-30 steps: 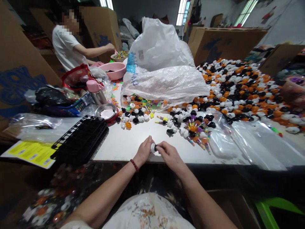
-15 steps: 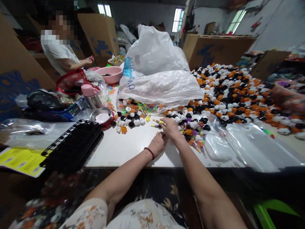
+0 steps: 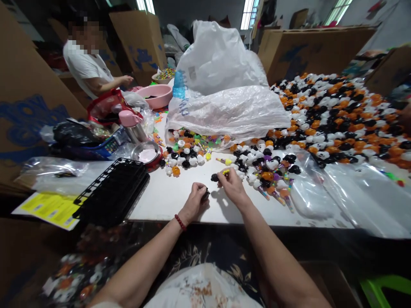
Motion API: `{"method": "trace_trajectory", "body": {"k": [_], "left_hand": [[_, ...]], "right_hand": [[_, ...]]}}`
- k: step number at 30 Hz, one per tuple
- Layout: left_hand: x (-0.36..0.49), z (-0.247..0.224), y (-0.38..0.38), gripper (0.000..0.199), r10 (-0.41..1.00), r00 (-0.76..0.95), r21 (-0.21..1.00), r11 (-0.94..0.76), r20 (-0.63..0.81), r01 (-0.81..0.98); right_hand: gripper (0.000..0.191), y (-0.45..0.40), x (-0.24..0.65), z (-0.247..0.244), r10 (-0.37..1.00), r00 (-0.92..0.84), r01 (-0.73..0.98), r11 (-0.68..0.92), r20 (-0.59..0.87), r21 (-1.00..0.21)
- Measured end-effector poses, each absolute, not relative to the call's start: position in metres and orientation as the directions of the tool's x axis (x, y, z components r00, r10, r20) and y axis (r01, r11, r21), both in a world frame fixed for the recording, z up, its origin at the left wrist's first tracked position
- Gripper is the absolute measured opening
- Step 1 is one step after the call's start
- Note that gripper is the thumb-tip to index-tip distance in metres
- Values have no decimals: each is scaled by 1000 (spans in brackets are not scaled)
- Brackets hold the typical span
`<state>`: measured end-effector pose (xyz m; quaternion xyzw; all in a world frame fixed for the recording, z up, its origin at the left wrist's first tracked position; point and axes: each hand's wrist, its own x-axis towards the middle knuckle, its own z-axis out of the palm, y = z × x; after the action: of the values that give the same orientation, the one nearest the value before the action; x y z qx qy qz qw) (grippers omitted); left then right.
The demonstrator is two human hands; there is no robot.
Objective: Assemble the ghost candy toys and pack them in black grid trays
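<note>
A small glossy black plastic piece (image 3: 206,194) is at the fingertips of the left hand (image 3: 194,201), just above the front part of the white flat worktop (image 3: 170,199); the fingers are closed on it and hide most of its shape. A little farther forward and to the right, the right hand (image 3: 231,185) pinches a rounded black plastic head (image 3: 214,177) between thumb and fingers; a yellow bit shows by its knuckles, though I cannot tell whether it belongs to the held piece. The two hands are apart. A red beaded bracelet (image 3: 180,222) circles the left wrist. Just beyond the right hand lies a loose pile of black, white, orange and purple plastic heads (image 3: 267,176), some on multicoloured sticks, and beside it a clear flat plastic bag (image 3: 310,196). Left of that pile sits a smaller cluster of white, black and orange pieces (image 3: 184,161), in front of a large, crumpled white plastic sack (image 3: 221,64). A broad heap of orange, black and white heads (image 3: 340,115) covers the far right. On the left are a stack of black plastic grid trays (image 3: 111,192), a round metal bowl (image 3: 136,154) and a pink-lidded steel flask (image 3: 129,119). Farther back, a person in a white short-sleeved shirt (image 3: 86,70) stands near a round pink plastic basin (image 3: 157,101).
</note>
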<state>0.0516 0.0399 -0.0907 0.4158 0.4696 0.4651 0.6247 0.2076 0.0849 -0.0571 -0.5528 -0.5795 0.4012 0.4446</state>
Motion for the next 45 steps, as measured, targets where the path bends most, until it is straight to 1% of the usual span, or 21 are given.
{"method": "trace_trajectory", "body": {"k": [1,3,5,8,12,15,18,21,25,27,29,31,35,37,39,40,42,44,45], "left_hand": [[51,-90,38,28,972,156,957,205,-174,-208],[51,-89,35,29,965,224,953,190,-137,-237],[53,-88,31,29,953,280,960,184,-120,-213],[55,-84,27,29,932,343,972,179,-118,-152],[57,-78,22,31,925,352,976,193,-145,-103],[60,-77,19,37,940,315,987,154,-129,-55],[63,-75,18,45,968,214,992,126,-128,22],[64,-72,19,46,978,173,990,100,-117,103],[61,-66,20,45,958,257,985,91,-126,147],[61,-64,20,45,942,290,983,135,-167,128],[63,-66,19,46,936,288,978,181,-204,105],[66,-71,17,47,949,241,978,183,-203,103],[73,-84,12,48,987,140,979,50,-79,199],[76,-86,13,48,988,146,972,11,-47,235],[80,-86,19,48,987,156,969,5,-45,248],[84,-84,25,48,986,159,966,1,-43,257],[95,-81,41,44,986,166,949,-50,-3,311],[110,-81,61,33,968,220,892,-202,120,404],[119,-82,72,32,941,279,841,-305,193,447]], "right_hand": [[26,71,209,-57,1000,-18,149,27,25,-989],[30,50,211,-58,998,-54,-54,-21,-18,-998],[32,37,213,-59,997,-62,-155,-46,-37,-987],[33,29,218,-59,998,-50,-181,-57,-49,-982],[33,26,223,-53,996,-68,-141,-60,-51,-988],[35,23,224,-52,994,-81,-150,-85,-73,-985],[36,22,223,-53,985,-139,-172,-130,-107,-976],[36,23,224,-56,971,-187,-201,-185,-147,-962],[34,26,228,-59,938,-254,-287,-305,-235,-908],[33,25,228,-60,922,-294,-303,-341,-253,-890],[34,21,225,-60,919,-301,-313,-349,-256,-884],[35,14,220,-62,927,-279,-319,-334,-249,-887],[38,-1,210,-70,945,-236,-325,-297,-227,-898],[39,-2,214,-73,947,-230,-324,-293,-226,-900],[39,5,227,-71,960,-187,-309,-259,-208,-915],[38,12,237,-68,974,-131,-301,-216,-184,-929],[37,32,265,-58,993,56,-277,-82,-101,-957],[38,55,297,-45,961,276,-185,72,19,-980],[39,66,313,-39,929,358,-64,126,96,-990]]}}
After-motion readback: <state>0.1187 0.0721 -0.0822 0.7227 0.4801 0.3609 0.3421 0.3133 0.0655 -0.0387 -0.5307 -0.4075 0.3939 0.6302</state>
